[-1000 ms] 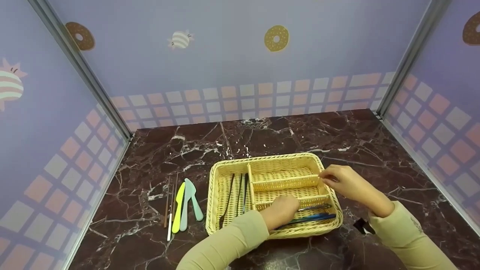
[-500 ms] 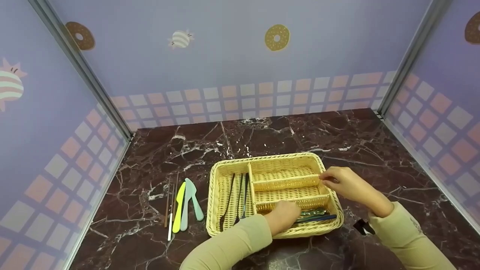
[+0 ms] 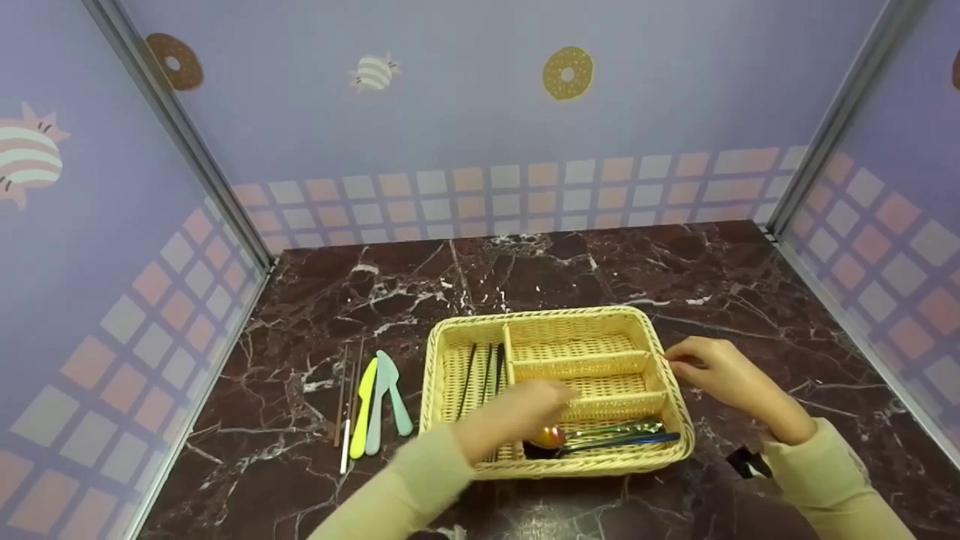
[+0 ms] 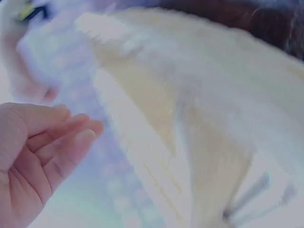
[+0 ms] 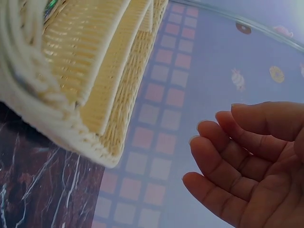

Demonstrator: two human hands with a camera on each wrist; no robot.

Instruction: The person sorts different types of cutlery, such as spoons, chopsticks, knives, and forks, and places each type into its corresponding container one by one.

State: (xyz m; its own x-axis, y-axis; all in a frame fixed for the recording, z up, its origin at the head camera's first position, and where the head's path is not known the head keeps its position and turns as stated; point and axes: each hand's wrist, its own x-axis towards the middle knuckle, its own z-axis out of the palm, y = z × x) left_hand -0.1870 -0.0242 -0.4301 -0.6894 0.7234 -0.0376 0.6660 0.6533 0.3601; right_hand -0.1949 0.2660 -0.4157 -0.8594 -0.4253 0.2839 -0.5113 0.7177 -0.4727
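A yellow woven basket (image 3: 559, 470) with several compartments stands on the dark marbled table. My left hand (image 3: 525, 412), blurred, is over the basket's middle divider. In the left wrist view its fingers (image 4: 71, 142) are loosely bent with nothing in them. Beneath it, the front compartment holds shiny cutlery: a spoon bowl with an orange-gold sheen (image 3: 551, 436) and a blue handle (image 3: 649, 439) beside a green one. Thin dark utensils (image 3: 467, 381) lie in the left compartment. My right hand (image 3: 716, 369) is at the basket's right rim, fingers relaxed, holding nothing in the right wrist view.
Left of the basket lie a yellow knife (image 3: 364, 409), a grey-blue knife (image 3: 376, 412), a mint knife (image 3: 401, 409), brown chopsticks (image 3: 340, 405) and a white-ended stick (image 3: 346, 446). Patterned purple walls (image 3: 465, 97) enclose the table. A small black object (image 3: 742, 460) lies near the right wrist.
My left hand has lifted from the front compartment and moved left and away, uncovering the spoon bowl. My right hand stays by the right rim. The head view has shifted slightly.
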